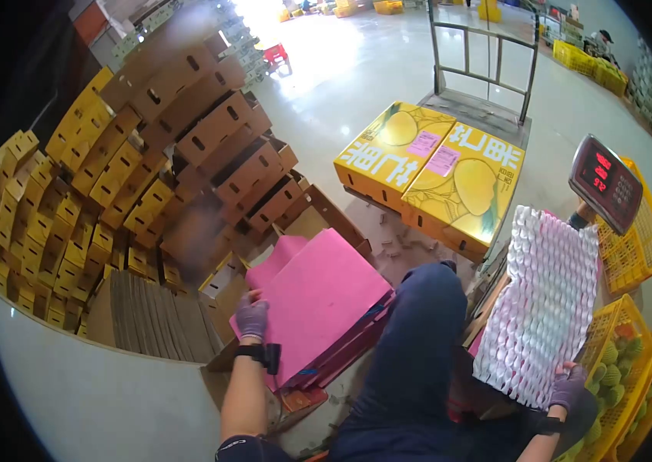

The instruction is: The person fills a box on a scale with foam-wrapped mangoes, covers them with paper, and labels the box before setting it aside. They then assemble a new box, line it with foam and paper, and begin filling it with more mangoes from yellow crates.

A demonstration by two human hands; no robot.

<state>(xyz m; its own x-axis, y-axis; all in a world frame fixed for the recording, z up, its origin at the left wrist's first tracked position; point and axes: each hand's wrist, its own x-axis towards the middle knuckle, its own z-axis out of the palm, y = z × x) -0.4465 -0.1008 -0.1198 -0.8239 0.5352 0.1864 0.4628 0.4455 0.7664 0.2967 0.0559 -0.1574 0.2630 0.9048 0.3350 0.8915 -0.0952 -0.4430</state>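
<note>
My left hand (252, 317), in a purple-grey glove, touches the left edge of a stack of pink sheets (326, 296); its fingertips are at the edge of the top sheet, and whether they grip it is unclear. At the right, my right hand (568, 386), gloved alike, has its fingers closed at the lower right corner of a white foam net pad (545, 308). The pad lies over an open box beside the scale display (601, 173). Pink material shows along the pad's right edge.
Two yellow mango boxes (460, 185) sit on a trolley (487, 65) ahead. Brown cartons (214, 135) and yellow cartons (102, 169) are stacked at left, above grey cardboard dividers (164, 316). Yellow crates (634, 231) stand at right, with net-wrapped green fruit (613, 373) below.
</note>
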